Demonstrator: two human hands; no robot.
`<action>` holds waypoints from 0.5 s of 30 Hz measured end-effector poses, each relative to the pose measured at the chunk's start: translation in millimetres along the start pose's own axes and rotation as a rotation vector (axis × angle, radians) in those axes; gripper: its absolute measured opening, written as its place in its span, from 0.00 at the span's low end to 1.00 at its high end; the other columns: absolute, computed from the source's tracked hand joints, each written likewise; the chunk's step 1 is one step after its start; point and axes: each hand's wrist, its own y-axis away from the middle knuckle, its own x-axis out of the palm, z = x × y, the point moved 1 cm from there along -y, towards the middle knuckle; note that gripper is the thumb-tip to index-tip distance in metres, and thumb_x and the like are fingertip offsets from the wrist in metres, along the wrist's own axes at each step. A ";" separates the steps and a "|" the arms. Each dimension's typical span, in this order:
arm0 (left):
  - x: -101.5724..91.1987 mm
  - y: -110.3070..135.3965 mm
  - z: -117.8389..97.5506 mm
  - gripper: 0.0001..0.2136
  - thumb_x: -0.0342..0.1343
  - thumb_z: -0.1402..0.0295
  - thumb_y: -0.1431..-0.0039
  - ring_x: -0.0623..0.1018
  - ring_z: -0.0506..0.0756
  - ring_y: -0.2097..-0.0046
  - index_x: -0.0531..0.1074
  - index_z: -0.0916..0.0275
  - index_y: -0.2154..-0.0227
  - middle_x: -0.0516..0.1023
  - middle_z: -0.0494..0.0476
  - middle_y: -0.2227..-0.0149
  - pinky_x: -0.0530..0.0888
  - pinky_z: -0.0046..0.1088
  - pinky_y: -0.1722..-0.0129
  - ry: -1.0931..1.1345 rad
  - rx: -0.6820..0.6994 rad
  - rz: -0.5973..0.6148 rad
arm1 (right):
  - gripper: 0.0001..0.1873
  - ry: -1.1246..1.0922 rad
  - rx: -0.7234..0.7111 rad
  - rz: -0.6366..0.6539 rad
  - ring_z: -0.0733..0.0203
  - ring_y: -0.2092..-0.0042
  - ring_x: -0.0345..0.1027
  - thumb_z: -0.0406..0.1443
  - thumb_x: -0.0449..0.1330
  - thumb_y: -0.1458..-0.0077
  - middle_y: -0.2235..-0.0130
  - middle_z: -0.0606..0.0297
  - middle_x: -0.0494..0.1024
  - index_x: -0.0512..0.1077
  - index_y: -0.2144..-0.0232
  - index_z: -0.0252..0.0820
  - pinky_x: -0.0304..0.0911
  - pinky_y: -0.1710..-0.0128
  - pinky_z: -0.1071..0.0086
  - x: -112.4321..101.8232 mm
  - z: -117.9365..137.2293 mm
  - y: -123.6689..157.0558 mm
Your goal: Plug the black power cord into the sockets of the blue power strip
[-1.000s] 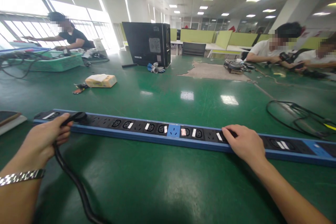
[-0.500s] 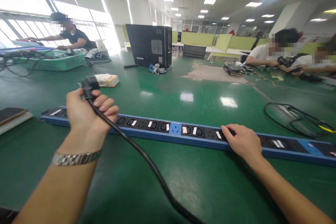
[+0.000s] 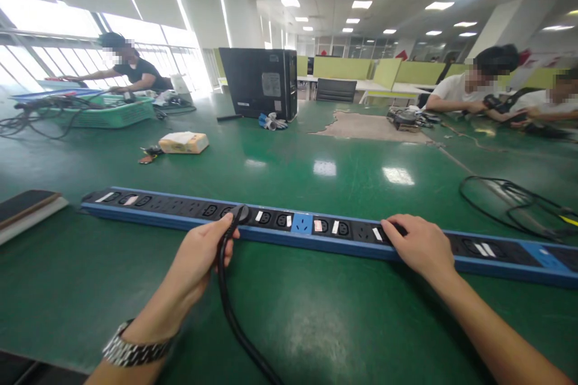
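left hand (image 3: 198, 258) pinched on black plug (image 3: 239, 214), held nose-down at a socket left of centre on blue power strip (image 3: 311, 225) | cable (image 3: 228, 307) trailing back over green table (image 3: 316, 325) | right hand (image 3: 419, 246) flat on strip, fingers spread, gripping nothing, likely bracing it against sliding

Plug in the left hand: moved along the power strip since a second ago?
Yes. The plug, held by the left hand, went right: from the power strip's left end to just left of its blue socket.
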 end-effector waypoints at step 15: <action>5.2 -17.7 -7.5 0.19 0.56 0.51 0.52 0.62 0.48 0.87 0.70 0.64 0.83 0.65 0.49 0.90 0.53 0.19 0.87 -0.234 0.026 -0.047 | 0.20 -0.001 -0.043 -0.046 0.56 0.61 0.71 0.47 0.47 0.42 0.63 0.66 0.80 0.77 0.65 0.49 0.59 0.63 0.64 0.2 -0.8 1.4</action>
